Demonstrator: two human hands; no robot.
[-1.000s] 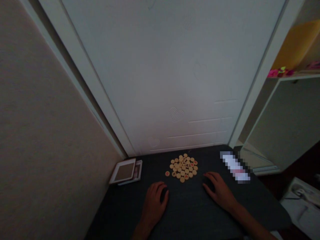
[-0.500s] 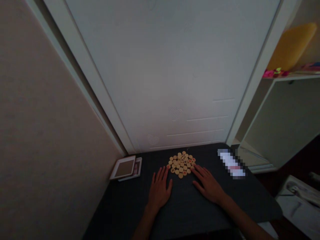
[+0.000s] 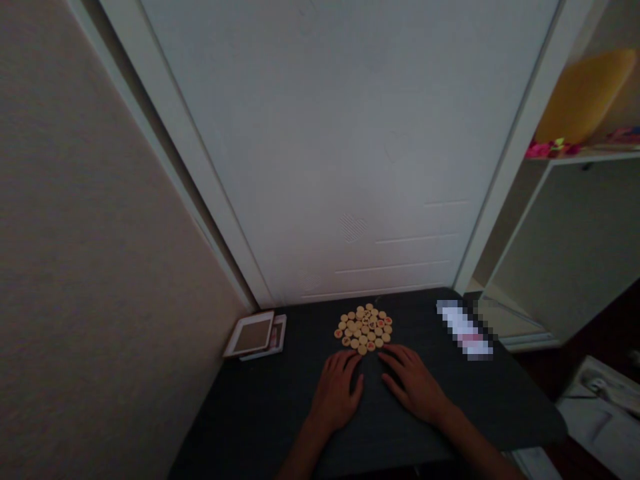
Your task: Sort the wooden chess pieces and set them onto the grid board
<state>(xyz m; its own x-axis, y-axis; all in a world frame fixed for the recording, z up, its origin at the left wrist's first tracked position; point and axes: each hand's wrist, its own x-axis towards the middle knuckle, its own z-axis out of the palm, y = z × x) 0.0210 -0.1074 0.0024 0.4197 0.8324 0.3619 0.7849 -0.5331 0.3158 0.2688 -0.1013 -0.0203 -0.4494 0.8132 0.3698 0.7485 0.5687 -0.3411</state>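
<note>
The left hand [image 3: 336, 391] and the right hand [image 3: 415, 387] both lie palm down on the dark tabletop [image 3: 260, 413], open and flat, with the fingers loosely spread. Neither shows anything held. Their fingertips reach the near edge of the round wooden xiangqi pieces [image 3: 363, 330] at 12 o'clock, either touching the outermost ones or just short of them; the view is too dim to tell which.

The pieces form one tight, roughly circular cluster near the table's far edge, lying flat with red and dark characters showing on many faces. No piece stands apart from the cluster, and none is visibly inside anything. What remains of the cluster's order cannot be read at this size.

At 10 o'clock, well apart from the pieces, a white-framed flat box [image 3: 253, 335] rests on the table against the wall, partly over a second flat box [image 3: 277, 340]. At 2 o'clock lies a pixelated white strip [image 3: 464, 329], its detail hidden. Straight ahead rises a white door [image 3: 345, 147]. Beyond 2 o'clock, a yellow cushion [image 3: 585, 97] sits on a white shelf [image 3: 590, 157].
</note>
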